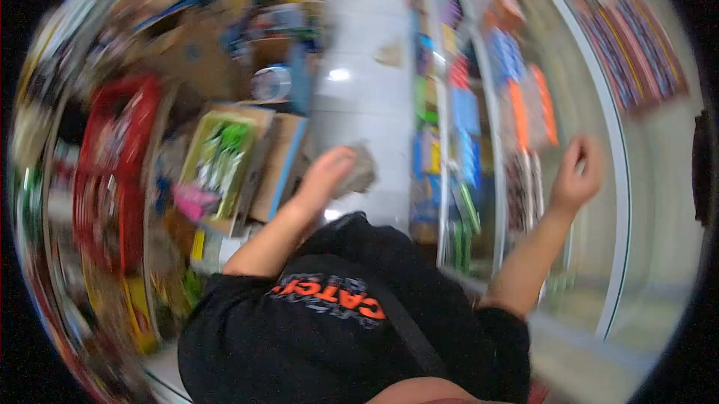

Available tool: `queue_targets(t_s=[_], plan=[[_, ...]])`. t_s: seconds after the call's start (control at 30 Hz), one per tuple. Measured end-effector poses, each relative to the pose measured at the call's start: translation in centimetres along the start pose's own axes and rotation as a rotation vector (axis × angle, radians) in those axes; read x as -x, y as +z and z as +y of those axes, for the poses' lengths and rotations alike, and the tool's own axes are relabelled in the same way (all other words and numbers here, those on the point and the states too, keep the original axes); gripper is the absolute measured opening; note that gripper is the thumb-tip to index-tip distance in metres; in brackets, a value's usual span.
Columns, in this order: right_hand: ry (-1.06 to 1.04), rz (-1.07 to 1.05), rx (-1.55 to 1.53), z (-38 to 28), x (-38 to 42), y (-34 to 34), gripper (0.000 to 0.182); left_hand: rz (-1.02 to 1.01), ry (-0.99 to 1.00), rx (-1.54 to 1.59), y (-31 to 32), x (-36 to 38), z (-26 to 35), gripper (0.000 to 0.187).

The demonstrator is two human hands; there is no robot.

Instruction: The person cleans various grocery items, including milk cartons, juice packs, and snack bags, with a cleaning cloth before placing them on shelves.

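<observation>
A crumpled grey-brown cloth [358,170] is held in my left hand [330,169], out over the white tiled floor in front of my body. Motion blurs its edges. My right hand [579,172] is raised at the right beside the glass case, its fingers curled round with a small gap between thumb and fingers. Whether anything small is between those fingertips is too blurred to tell. Orange-edged packs [530,110] lie behind the glass to the left of that hand.
At the left are a red plastic basket [118,172], a yellow-green tray [193,151] of packets and open cardboard boxes [191,56]. A glass display case [619,179] with stocked shelves runs along the right. Between both sides lies a tiled aisle [352,101].
</observation>
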State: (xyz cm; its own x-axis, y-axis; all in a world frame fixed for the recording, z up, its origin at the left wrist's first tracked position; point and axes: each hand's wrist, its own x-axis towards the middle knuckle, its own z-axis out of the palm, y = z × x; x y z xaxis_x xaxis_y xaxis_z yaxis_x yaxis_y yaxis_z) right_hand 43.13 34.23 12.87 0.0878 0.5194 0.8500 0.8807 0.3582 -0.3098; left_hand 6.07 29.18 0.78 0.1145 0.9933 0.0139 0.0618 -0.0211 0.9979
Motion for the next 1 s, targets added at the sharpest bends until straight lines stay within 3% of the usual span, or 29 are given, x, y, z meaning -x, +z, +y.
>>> queue_targets(t_s=[0.07, 0.1, 0.13, 0.17, 0.2, 0.33, 0.5, 0.67, 0.77, 1.0], plan=[[0.201, -0.331, 0.249, 2.4, 5.3, 2.4, 0.029, -0.031, -0.156, 0.365, 0.6, 1.0, -0.6, 0.026], [0.182, -0.451, 0.336, 5.7, 8.1, 2.9, 0.041, 0.019, -0.142, 0.371, 1.4, 1.6, 0.5, 0.023], [0.323, -0.572, 0.407, 6.7, 9.7, 2.8, 0.050, -0.061, 0.002, 0.323, 1.5, 1.6, 0.3, 0.020], [0.440, -0.630, 0.544, 7.9, 11.2, 2.9, 0.057, -0.037, -0.006, 0.415, 2.3, 1.9, 0.5, 0.017], [0.385, -0.674, 0.636, 10.4, 13.1, 2.8, 0.057, -0.062, -0.010, 0.446, 2.7, 2.3, 0.7, 0.017], [0.409, -0.666, 0.761, 9.9, 15.0, 2.1, 0.052, -0.051, -0.041, 0.476, 4.6, 4.6, 1.0, 0.016], [0.515, -0.672, 0.812, 10.4, 15.0, 2.7, 0.045, 0.100, -0.014, 0.368, 6.7, 8.3, 0.1, 0.017], [0.512, -0.785, 0.749, 9.5, 14.1, 2.6, 0.038, 0.220, -0.128, 0.370, 6.9, 12.8, -0.2, 0.018], [0.472, -0.767, 0.642, 11.5, 15.7, 3.6, 0.039, 0.290, -0.190, 0.386, 7.1, 15.5, -1.1, 0.019], [0.467, -0.894, 0.545, 8.0, 14.9, 3.2, 0.045, 0.451, -0.263, 0.296, 7.2, 20.9, -1.6, 0.015]])
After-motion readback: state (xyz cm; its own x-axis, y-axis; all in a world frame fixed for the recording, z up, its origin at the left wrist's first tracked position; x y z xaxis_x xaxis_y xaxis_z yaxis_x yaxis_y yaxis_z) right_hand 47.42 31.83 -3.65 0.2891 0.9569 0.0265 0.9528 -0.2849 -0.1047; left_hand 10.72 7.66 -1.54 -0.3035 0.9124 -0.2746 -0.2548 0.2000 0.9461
